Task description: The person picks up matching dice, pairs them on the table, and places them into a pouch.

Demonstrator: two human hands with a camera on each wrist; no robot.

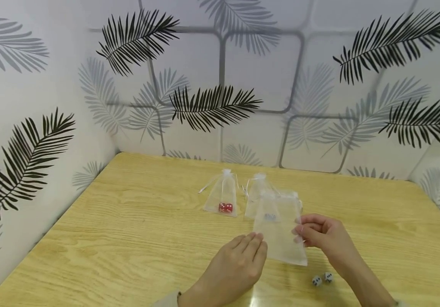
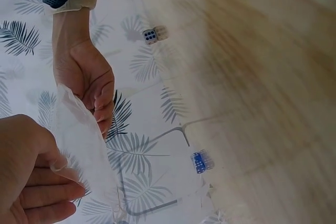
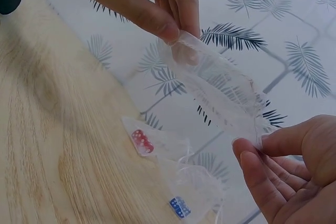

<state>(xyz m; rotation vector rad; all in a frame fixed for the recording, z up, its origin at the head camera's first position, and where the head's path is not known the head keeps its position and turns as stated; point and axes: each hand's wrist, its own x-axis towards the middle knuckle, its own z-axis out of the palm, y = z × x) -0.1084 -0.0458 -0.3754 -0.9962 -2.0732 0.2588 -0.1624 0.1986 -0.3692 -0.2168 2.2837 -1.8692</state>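
Observation:
A sheer white drawstring pouch (image 1: 281,245) hangs between both hands over the table. My left hand (image 1: 239,262) pinches its left edge between thumb and fingers, and my right hand (image 1: 329,236) pinches the right edge. In the right wrist view the pouch's mouth (image 3: 226,77) stands spread between them. Two white dice with dark pips (image 1: 322,279) lie on the table below my right hand. Behind the held pouch, a second sheer pouch (image 1: 259,184) contains blue dice (image 3: 180,207). To its left sits a third pouch (image 1: 227,185), with two red dice (image 1: 225,207) inside.
The wood-grain table (image 1: 127,221) runs back to a white wall (image 1: 258,64) patterned with black and grey leaves. Both filled pouches are near the back of the table, their drawn necks upward and thin cords sticking out.

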